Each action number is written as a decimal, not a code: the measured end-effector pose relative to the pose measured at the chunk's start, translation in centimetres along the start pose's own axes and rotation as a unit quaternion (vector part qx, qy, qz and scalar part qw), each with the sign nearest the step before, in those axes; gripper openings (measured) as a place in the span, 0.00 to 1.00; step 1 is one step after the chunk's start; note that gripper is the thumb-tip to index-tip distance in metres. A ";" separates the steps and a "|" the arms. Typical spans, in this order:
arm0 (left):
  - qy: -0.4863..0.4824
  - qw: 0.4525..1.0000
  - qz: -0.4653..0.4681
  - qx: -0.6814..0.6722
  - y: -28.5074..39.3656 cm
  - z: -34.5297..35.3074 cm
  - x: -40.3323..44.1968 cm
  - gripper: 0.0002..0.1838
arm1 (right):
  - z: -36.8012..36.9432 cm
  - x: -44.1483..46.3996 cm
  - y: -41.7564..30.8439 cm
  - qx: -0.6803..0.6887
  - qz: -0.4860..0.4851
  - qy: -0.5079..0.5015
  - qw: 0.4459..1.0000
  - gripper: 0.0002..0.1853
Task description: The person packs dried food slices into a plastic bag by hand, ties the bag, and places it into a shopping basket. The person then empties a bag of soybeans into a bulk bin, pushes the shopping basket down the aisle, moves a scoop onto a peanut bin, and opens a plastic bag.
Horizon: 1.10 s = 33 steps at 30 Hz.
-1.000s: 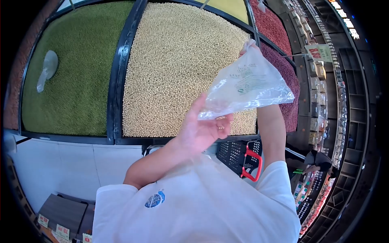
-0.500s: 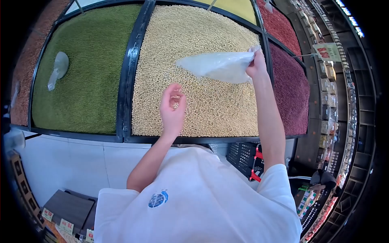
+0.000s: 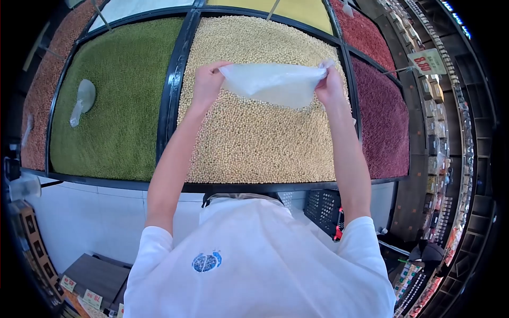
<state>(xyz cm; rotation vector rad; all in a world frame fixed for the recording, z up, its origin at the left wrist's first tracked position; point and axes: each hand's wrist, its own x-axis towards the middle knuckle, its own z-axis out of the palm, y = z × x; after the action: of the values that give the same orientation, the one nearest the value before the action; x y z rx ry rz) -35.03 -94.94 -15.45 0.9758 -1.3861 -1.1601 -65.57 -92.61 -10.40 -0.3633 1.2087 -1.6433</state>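
A translucent plastic bag (image 3: pixel 269 82) is stretched sideways above a bin of pale round soybeans (image 3: pixel 260 143). Its left corner is pinched in my left hand (image 3: pixel 208 84), fingers closed. At the other end my right hand (image 3: pixel 331 85) grips the gathered edge of the bag. The bag hangs between both hands, a little above the beans, and looks flat. I cannot make out anything inside it.
Black dividers (image 3: pixel 172 87) separate the bins. Green beans (image 3: pixel 119 116) on the left hold a clear scoop (image 3: pixel 85 98); dark red beans (image 3: pixel 379 119) are on the right. A price sign (image 3: pixel 427 62) leans over at right. A black basket (image 3: pixel 322 206) stands below the bin edge.
My left hand has moved up from low over the soybeans and taken hold of the bag's left end. The bag is now drawn out between both hands; the right hand keeps its grip.
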 end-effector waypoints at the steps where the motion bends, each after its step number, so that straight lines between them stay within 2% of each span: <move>1: 0.013 1.000 -0.005 0.005 1.4 -0.3 0.2 0.10 | -0.7 0.2 0.0 -0.016 -0.014 -0.023 1.000 0.05; 3: -0.024 0.999 0.016 0.038 4.8 -0.5 0.5 0.11 | -1.9 0.8 -0.1 -0.050 -0.041 -0.073 0.995 0.06; 6: -0.075 0.992 0.042 0.088 7.4 -0.9 1.6 0.12 | -1.6 0.3 -0.1 -0.032 -0.055 -0.039 0.997 0.07; 8: -0.099 0.986 0.047 0.126 9.2 -1.1 2.3 0.13 | -1.7 0.2 -0.1 -0.040 -0.064 -0.055 0.996 0.11; 9: -0.109 0.989 0.066 0.080 10.1 -0.9 2.4 0.13 | -1.5 -0.1 -0.3 -0.048 -0.072 -0.073 0.994 0.11; 12: -0.127 0.984 0.087 0.087 11.5 -0.9 3.1 0.13 | -1.4 -0.4 -0.2 -0.095 -0.087 -0.098 0.987 0.12; 24: -0.098 0.989 0.093 0.052 13.1 -0.7 2.9 0.11 | -0.7 -0.3 -0.4 -0.096 -0.088 -0.095 0.987 0.09; 33: -0.058 0.996 0.058 0.021 13.5 -2.0 2.1 0.11 | 0.8 -0.6 -0.9 -0.087 -0.087 -0.108 0.987 0.08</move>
<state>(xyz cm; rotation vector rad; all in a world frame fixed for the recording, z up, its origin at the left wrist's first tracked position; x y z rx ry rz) -32.91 -94.55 -1.78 0.8572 -1.5441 -1.1190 -65.25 -92.51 -9.07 -0.7559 1.1839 -1.5999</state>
